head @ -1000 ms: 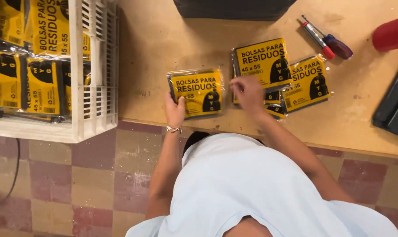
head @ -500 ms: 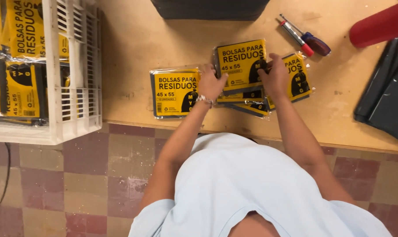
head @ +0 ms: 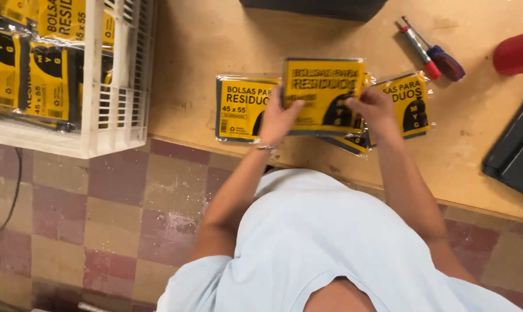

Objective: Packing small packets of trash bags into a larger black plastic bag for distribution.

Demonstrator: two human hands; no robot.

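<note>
Lifted since before, the yellow packet (head: 324, 92), pinched by both hands (head: 331, 115), hides packets beneath.

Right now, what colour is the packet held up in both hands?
Yellow with a black edge and dark print; the packet shows best in the head view.

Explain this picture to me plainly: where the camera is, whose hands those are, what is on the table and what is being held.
There is no machine here. The single view comes from a camera worn on a person's head, looking down over their pale shirt at a wooden table. The left hand and right hand grip the two sides of one flat yellow-and-black packet, lifted above the others. A similar packet lies flat to the left, and more packets lie to the right, partly under the held one. A white plastic crate at the left edge holds more of them. Two screwdrivers, a red object and a dark tray lie to the right.
</note>
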